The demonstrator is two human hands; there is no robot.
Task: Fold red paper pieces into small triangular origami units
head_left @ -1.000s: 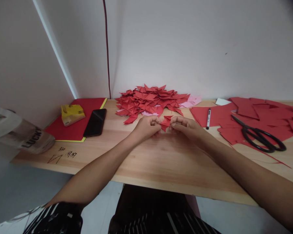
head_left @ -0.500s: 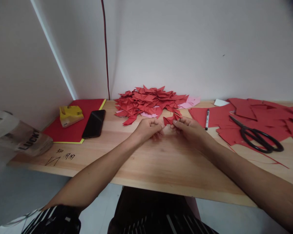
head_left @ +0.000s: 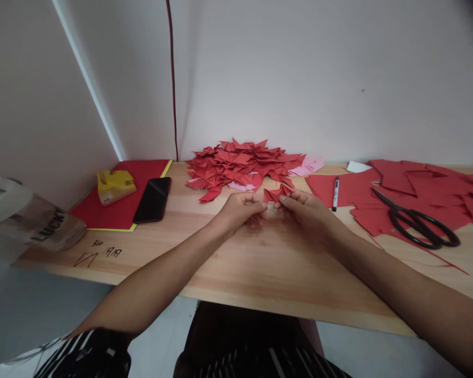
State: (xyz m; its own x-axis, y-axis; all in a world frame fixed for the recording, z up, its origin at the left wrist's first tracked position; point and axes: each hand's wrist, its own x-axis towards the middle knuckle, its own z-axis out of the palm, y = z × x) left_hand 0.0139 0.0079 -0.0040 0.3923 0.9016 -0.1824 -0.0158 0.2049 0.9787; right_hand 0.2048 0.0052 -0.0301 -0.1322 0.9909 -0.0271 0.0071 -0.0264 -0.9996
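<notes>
A small folded red paper piece, with pointed ends, is pinched between the thumb and fingers of my right hand. Close to its left end is my left hand, fingers curled and thumb pressed against them. Whether this hand grips the paper's edge or something else is hidden by the fingers. Just behind both hands lies a heaped pile of folded red paper pieces, with some pink paper sticking out at its right side.
Red paper sheets, black-handled scissors and a marker lie to the right. At left are a phone, a yellow packet on red sheets and a clear bottle. A wall rises behind the wooden table.
Both hands stay almost in place around the folded red paper. My left fingers have shifted very slightly to the right, and the whole view has moved a little.
</notes>
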